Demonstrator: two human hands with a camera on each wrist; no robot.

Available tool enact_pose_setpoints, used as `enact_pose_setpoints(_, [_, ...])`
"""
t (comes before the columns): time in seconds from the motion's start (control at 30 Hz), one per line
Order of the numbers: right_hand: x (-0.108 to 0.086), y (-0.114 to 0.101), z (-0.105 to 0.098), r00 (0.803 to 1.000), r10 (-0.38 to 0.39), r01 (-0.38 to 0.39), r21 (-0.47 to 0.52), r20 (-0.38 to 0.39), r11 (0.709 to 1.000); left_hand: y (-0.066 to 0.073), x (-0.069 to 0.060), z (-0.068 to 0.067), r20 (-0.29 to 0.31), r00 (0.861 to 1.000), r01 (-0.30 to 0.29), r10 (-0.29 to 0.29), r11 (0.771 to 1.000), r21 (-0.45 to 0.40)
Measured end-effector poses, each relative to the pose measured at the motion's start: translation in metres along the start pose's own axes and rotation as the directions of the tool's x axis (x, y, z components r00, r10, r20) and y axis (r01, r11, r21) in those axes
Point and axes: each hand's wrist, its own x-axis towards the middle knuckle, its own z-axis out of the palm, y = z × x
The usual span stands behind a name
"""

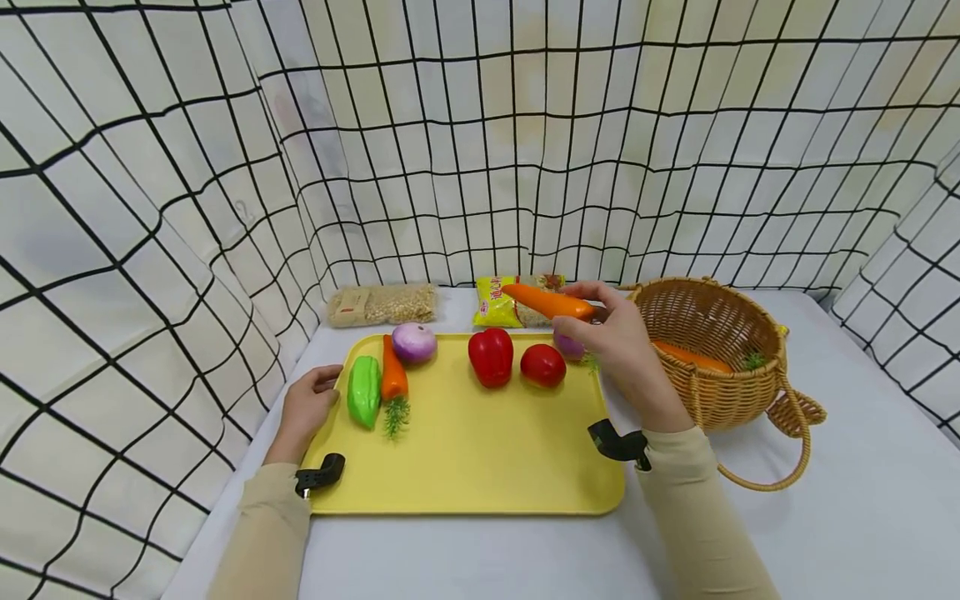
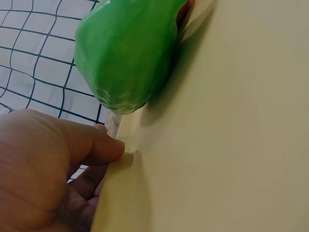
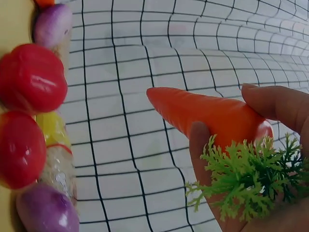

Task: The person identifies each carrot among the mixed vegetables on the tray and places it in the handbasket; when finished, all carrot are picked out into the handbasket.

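Two sleeves were nearest, reaching in over the white table. Two black wrist mounts were fitted, one per wrist. One yellow tray lay between the arms. The hands were well apart. The left hand gripped the tray's left rim, thumb on the edge and fingers curled outside it.

Six items lay toward the tray's far side: one green pepper, just beside the left hand; one tray carrot, leaves toward the near side; one red pepper; one tomato; two onions, the right one partly hidden in the head view.

The right hand pinched one held carrot between thumb and fingers, raised above the tray's far right corner, tip pointing left, leaves at the palm. To its right stood one wicker basket; one basket carrot was visible inside. Two packets lay beyond the tray. Black-gridded white cloth formed the background.
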Motion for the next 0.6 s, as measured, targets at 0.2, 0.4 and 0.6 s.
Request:
enact_pose_setpoints(0.2, [0.001,0.001,-0.019,0.997,-0.041,0.036,-0.083,-0.061,0.996,0.001,0.001,0.000,0.006,1.000,0.005,-0.005,1.000,-0.010])
enact_pose_setpoints(0.4, [-0.001,0.004,-0.034,0.990,-0.075,0.061,-0.114,-0.121,0.992,0.002,0.001,0.001,0.012,1.000,0.008,-0.008,1.000,-0.015])
enact_pose_setpoints(0.6, [-0.002,0.006,-0.049,0.984,-0.080,0.062,-0.117,-0.157,0.991,0.003,0.000,-0.001,0.004,1.000,0.004,-0.004,1.000,0.000])
